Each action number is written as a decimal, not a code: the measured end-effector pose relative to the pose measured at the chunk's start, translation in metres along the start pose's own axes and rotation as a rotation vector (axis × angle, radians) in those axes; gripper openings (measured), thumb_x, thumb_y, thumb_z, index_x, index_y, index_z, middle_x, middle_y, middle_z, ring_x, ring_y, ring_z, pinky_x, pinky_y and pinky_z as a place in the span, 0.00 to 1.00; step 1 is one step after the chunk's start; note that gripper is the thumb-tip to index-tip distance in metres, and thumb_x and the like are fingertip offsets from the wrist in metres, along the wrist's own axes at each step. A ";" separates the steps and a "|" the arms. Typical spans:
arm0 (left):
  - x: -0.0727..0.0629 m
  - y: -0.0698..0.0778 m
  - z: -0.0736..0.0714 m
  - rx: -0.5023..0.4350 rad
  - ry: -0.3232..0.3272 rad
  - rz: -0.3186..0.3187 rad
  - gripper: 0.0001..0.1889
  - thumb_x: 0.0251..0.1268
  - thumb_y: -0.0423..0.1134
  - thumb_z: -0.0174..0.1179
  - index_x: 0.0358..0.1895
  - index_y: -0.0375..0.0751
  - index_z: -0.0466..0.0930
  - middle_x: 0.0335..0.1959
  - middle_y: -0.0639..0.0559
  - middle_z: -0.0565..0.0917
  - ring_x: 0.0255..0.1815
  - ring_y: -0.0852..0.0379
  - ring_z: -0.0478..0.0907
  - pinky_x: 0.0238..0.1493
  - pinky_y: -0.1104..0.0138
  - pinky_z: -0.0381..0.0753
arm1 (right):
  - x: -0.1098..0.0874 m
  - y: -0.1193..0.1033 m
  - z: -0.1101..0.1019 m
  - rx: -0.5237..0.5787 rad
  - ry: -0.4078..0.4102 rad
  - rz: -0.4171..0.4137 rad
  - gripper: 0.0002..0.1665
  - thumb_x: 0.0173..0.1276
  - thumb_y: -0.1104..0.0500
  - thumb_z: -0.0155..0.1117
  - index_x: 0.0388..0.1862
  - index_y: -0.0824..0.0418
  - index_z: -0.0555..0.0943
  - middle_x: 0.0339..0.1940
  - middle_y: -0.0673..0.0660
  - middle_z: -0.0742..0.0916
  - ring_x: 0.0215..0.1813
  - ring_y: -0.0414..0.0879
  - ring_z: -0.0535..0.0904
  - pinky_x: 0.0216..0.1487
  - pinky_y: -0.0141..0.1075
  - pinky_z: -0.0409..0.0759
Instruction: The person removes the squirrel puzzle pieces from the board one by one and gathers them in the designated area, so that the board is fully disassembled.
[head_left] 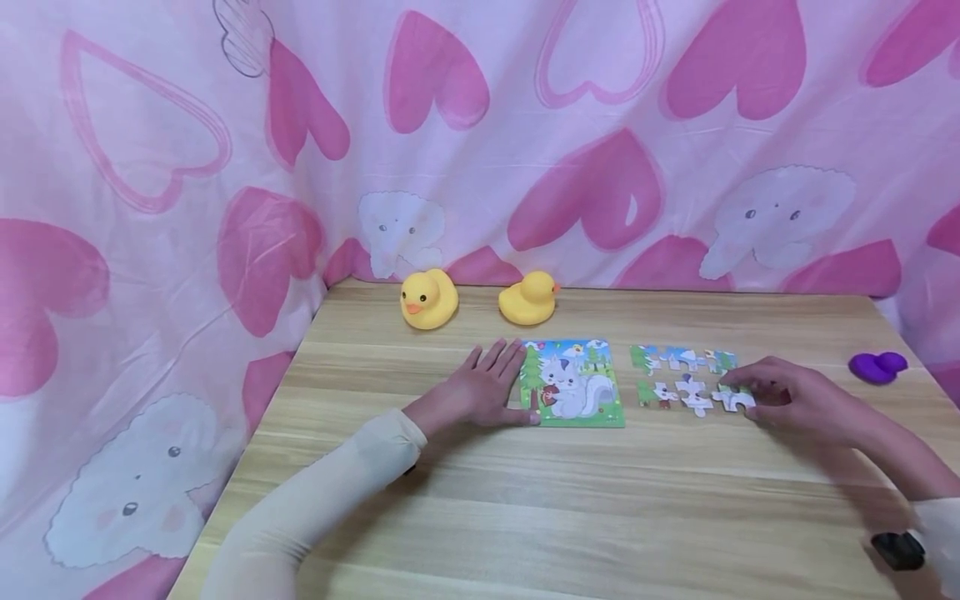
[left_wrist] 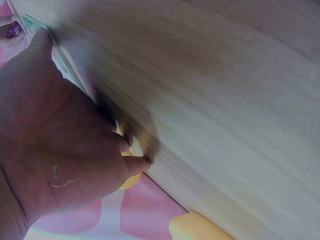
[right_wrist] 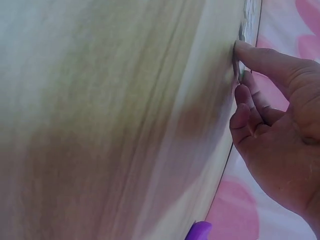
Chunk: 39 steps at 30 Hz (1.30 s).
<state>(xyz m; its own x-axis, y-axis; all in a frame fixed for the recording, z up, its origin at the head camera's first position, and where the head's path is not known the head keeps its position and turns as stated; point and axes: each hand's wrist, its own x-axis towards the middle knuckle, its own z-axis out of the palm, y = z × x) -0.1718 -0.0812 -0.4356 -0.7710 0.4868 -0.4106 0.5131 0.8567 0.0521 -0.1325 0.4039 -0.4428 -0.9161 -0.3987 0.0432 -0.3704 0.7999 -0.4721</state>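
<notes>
In the head view, my left hand (head_left: 491, 387) lies spread at the left edge of a square puzzle board (head_left: 573, 392) with a white squirrel picture. Its thumb is over the lower left corner. The left wrist view shows the same hand (left_wrist: 65, 135) with its fingertips down at the wood. To the right of the board, my right hand (head_left: 795, 396) pinches a puzzle piece (head_left: 733, 399) between thumb and fingers, low over the table. Beside it lie a white-and-purple puzzle piece (head_left: 694, 395), a green-edged puzzle piece (head_left: 657, 394) and an upper row of puzzle pieces (head_left: 682, 359).
Two yellow rubber ducks (head_left: 429, 300) stand behind the board near the table's back edge. A purple duck (head_left: 877, 367) sits at the far right. The wooden table (head_left: 480, 517) meets a pink heart-patterned curtain (head_left: 465, 183) at the back and left.
</notes>
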 end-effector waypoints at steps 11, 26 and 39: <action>0.010 -0.004 0.009 0.008 -0.012 -0.011 0.63 0.63 0.86 0.43 0.88 0.52 0.26 0.90 0.55 0.28 0.91 0.49 0.26 0.90 0.44 0.35 | 0.015 -0.019 0.000 -0.008 -0.003 -0.040 0.29 0.59 0.61 0.83 0.60 0.49 0.86 0.50 0.52 0.86 0.42 0.36 0.75 0.36 0.29 0.77; -0.003 0.001 -0.002 -0.040 0.001 0.011 0.61 0.66 0.82 0.48 0.88 0.49 0.31 0.91 0.53 0.32 0.92 0.46 0.30 0.90 0.45 0.36 | 0.066 -0.108 0.038 0.178 -0.068 -0.056 0.35 0.67 0.55 0.79 0.71 0.59 0.79 0.62 0.62 0.85 0.52 0.52 0.80 0.43 0.33 0.82; 0.002 -0.001 0.004 -0.032 0.012 0.012 0.62 0.65 0.84 0.45 0.88 0.50 0.31 0.91 0.53 0.32 0.92 0.46 0.30 0.90 0.44 0.36 | 0.099 -0.171 0.088 0.295 -0.232 -0.062 0.35 0.69 0.51 0.77 0.73 0.53 0.77 0.62 0.52 0.86 0.52 0.47 0.79 0.50 0.35 0.82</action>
<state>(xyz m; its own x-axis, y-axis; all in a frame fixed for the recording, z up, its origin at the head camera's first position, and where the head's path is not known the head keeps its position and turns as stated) -0.1723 -0.0823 -0.4401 -0.7695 0.4990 -0.3985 0.5103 0.8557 0.0861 -0.1460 0.1882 -0.4355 -0.8218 -0.5601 -0.1049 -0.3328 0.6212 -0.7095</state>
